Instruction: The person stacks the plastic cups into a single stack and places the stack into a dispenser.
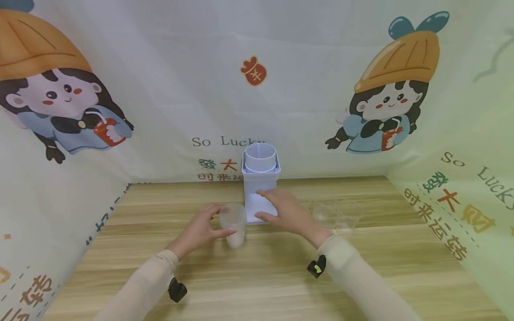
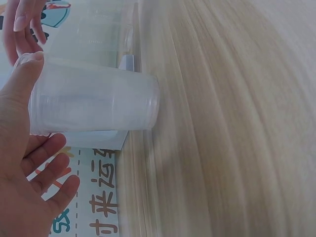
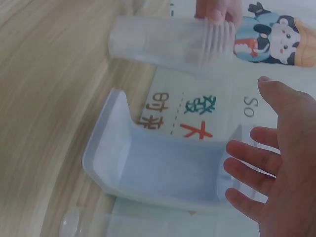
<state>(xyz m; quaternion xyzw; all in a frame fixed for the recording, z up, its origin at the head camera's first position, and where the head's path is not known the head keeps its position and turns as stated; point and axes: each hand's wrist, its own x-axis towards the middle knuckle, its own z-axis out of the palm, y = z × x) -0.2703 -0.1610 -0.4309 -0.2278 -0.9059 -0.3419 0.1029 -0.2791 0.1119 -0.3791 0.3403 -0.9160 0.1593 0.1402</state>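
Note:
My left hand (image 1: 198, 229) pinches a nested stack of translucent plastic cups (image 1: 234, 220) near the rim, between thumb and fingers. In the right wrist view the stacked rims of the cups (image 3: 168, 42) show as several ridges. Just right of the stack, a white cup dispenser (image 1: 260, 183) with a round tube on top stands against the back cloth. My right hand (image 1: 291, 211) is in front of its lower part, fingers spread and holding nothing. From the right wrist, the dispenser's hollow body (image 3: 168, 163) appears beyond those fingers; whether they touch it I cannot tell.
Clear plastic cups (image 1: 348, 213) stand on the wooden table (image 1: 249, 285) to the right of the dispenser, partly behind my right forearm. A printed cloth (image 1: 192, 89) with cartoon figures hangs behind and along both sides of the table.

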